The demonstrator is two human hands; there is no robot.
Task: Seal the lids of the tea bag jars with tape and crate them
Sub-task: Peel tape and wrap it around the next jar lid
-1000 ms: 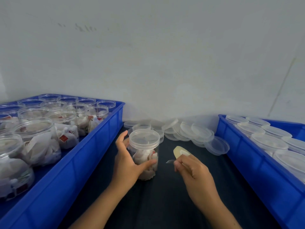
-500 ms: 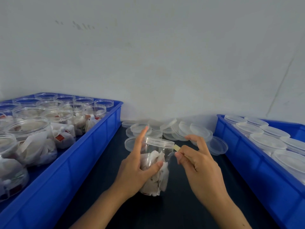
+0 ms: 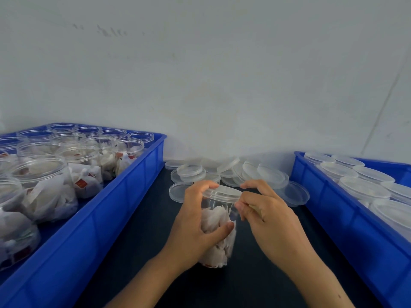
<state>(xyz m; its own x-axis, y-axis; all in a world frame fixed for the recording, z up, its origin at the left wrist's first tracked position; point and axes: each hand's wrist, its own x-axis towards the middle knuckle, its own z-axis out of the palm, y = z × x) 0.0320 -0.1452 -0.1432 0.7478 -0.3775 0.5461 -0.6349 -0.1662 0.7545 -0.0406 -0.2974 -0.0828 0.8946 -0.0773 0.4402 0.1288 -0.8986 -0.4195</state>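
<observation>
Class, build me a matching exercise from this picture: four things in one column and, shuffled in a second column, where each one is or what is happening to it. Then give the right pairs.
Things
1. jar of tea bags with its lid on
2. loose lids
3. open jars of tea bags
4. strip of tape

Places or states
A. standing in the left blue crate
B. pinched in the right hand
C. piled on the dark table by the wall
D. gripped by the left hand

Pairs: 1-D, 2-C, 3-A, 4-B
</observation>
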